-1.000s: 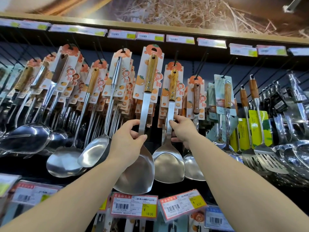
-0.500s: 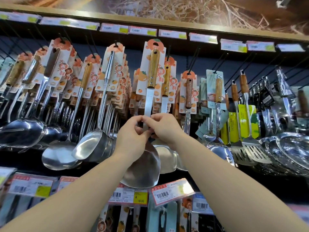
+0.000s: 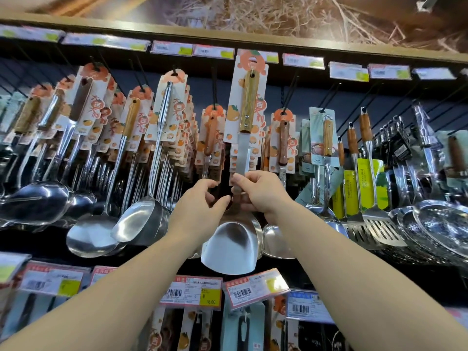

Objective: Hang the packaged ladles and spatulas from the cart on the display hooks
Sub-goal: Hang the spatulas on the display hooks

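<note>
Up above my fingers runs a wooden shelf edge [image 3: 228,38] with a row of price labels [image 3: 212,51] clipped under it. Over that, a straw-patterned panel [image 3: 291,16]. Behind my fingers, a dark back wall [image 3: 286,95] with black hook arms [image 3: 291,92] jutting out. Below my wrists, more price tags [image 3: 192,291] on a lower rail.

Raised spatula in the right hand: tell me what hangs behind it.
More carded spatulas on hooks behind the raised spatula; its blade covers theirs. The right hand pinches its shaft.
</note>
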`<act>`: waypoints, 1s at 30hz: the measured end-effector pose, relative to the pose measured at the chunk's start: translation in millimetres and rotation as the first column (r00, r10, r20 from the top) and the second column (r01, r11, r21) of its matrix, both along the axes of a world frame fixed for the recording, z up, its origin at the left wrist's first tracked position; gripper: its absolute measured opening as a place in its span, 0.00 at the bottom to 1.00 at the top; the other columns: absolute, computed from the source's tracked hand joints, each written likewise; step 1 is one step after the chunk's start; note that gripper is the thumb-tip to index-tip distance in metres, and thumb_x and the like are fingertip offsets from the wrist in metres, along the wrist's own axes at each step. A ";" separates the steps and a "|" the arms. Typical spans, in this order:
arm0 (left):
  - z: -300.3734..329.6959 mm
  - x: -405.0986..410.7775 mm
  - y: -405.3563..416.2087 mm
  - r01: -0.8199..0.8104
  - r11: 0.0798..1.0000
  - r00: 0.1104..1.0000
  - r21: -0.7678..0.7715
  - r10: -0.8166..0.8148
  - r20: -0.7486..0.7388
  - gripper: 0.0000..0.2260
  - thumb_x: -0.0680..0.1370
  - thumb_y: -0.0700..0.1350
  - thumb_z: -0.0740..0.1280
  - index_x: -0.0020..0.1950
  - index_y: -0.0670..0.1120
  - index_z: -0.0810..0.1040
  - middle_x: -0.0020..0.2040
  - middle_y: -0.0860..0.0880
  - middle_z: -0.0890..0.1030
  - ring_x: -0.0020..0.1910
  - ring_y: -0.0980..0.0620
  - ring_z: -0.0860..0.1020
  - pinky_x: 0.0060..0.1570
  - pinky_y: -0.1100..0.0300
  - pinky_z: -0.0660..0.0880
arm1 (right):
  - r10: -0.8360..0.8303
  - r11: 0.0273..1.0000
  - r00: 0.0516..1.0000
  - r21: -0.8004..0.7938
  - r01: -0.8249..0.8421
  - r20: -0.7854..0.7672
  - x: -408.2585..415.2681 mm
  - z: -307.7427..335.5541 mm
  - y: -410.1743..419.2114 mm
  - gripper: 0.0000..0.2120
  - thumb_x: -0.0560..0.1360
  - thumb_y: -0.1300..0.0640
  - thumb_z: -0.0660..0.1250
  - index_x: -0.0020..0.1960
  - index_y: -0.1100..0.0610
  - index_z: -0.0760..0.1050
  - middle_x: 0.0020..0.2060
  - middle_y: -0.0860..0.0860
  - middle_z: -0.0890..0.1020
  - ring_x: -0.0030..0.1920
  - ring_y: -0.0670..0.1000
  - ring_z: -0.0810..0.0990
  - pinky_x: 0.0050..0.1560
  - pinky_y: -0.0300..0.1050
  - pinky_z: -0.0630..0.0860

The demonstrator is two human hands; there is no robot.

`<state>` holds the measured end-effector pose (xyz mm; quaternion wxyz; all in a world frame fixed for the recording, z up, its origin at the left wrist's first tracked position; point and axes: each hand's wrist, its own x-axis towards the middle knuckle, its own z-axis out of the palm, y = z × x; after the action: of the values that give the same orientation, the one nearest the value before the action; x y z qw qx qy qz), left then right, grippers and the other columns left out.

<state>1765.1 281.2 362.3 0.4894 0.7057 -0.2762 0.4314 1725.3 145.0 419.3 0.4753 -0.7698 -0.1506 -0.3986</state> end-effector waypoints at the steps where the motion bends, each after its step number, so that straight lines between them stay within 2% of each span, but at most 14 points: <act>1: -1.6 1.7 1.9 -0.044 0.999 0.999 0.017 0.044 0.012 0.20 0.75 0.56 0.66 0.65 0.53 0.71 0.49 0.53 0.77 0.48 0.52 0.77 0.49 0.50 0.76 | -0.014 1.000 1.000 -0.007 0.014 0.000 0.8 1.6 -1.4 0.14 0.78 0.52 0.66 0.46 0.63 0.80 0.39 0.52 0.84 0.39 0.47 0.81 0.40 0.45 0.82; 3: -5.2 3.1 5.7 -0.104 0.994 0.994 0.038 0.103 0.023 0.19 0.75 0.57 0.66 0.65 0.54 0.71 0.53 0.51 0.76 0.51 0.50 0.76 0.51 0.50 0.76 | -0.042 0.999 0.999 -0.017 0.042 0.002 2.5 4.8 -2.6 0.13 0.79 0.51 0.66 0.45 0.61 0.80 0.40 0.52 0.84 0.42 0.49 0.82 0.43 0.48 0.83; 6: -9.4 5.8 10.9 -0.156 0.987 0.988 0.049 0.155 0.023 0.20 0.75 0.58 0.65 0.65 0.55 0.71 0.58 0.49 0.75 0.55 0.47 0.75 0.54 0.47 0.75 | -0.077 0.997 0.997 -0.016 0.077 0.012 5.8 9.6 -4.2 0.13 0.79 0.52 0.65 0.45 0.62 0.80 0.33 0.49 0.81 0.36 0.47 0.77 0.46 0.51 0.82; 10: -10.5 8.5 18.4 -0.161 0.986 0.987 0.051 0.160 0.023 0.20 0.75 0.57 0.66 0.66 0.54 0.71 0.59 0.49 0.74 0.59 0.48 0.74 0.57 0.48 0.74 | -0.097 0.995 0.995 0.015 0.097 0.015 11.7 12.6 -7.8 0.16 0.79 0.52 0.65 0.34 0.55 0.73 0.26 0.45 0.76 0.32 0.46 0.75 0.47 0.52 0.82; 13: -10.7 10.2 23.6 -0.191 0.980 0.981 0.056 0.188 0.043 0.21 0.75 0.57 0.66 0.66 0.54 0.71 0.60 0.49 0.74 0.61 0.49 0.73 0.58 0.50 0.73 | -0.104 0.994 0.995 0.032 0.104 0.000 15.6 7.2 -9.9 0.15 0.80 0.52 0.65 0.35 0.56 0.73 0.27 0.46 0.76 0.32 0.45 0.76 0.47 0.51 0.82; 17: -11.3 13.0 26.1 -0.309 0.944 0.948 0.114 0.296 0.115 0.21 0.76 0.56 0.65 0.68 0.53 0.69 0.63 0.49 0.74 0.63 0.46 0.70 0.62 0.50 0.68 | -0.101 0.995 0.995 0.015 0.101 -0.019 18.1 -0.2 -12.8 0.12 0.79 0.52 0.65 0.41 0.59 0.77 0.29 0.47 0.78 0.32 0.45 0.75 0.42 0.46 0.80; 26: -16.7 19.5 16.7 -0.505 0.849 0.833 0.152 0.434 0.345 0.21 0.73 0.55 0.69 0.64 0.51 0.75 0.55 0.48 0.78 0.55 0.44 0.75 0.54 0.49 0.71 | -0.135 0.991 0.990 0.002 0.135 0.035 15.3 14.3 -12.4 0.18 0.80 0.53 0.65 0.32 0.56 0.72 0.27 0.47 0.75 0.30 0.45 0.73 0.40 0.45 0.82; 30: -19.5 21.9 14.5 -0.523 0.834 0.825 0.177 0.443 0.351 0.21 0.73 0.56 0.68 0.65 0.52 0.74 0.57 0.49 0.77 0.58 0.45 0.74 0.57 0.50 0.69 | -0.151 0.989 0.988 -0.006 0.151 0.041 19.4 20.1 -14.2 0.18 0.79 0.52 0.65 0.32 0.55 0.73 0.30 0.50 0.75 0.33 0.48 0.73 0.39 0.44 0.83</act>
<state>1787.0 295.8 342.8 0.2169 0.7389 -0.2119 0.6017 1744.7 130.8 439.4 0.4372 -0.7727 -0.1033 -0.4484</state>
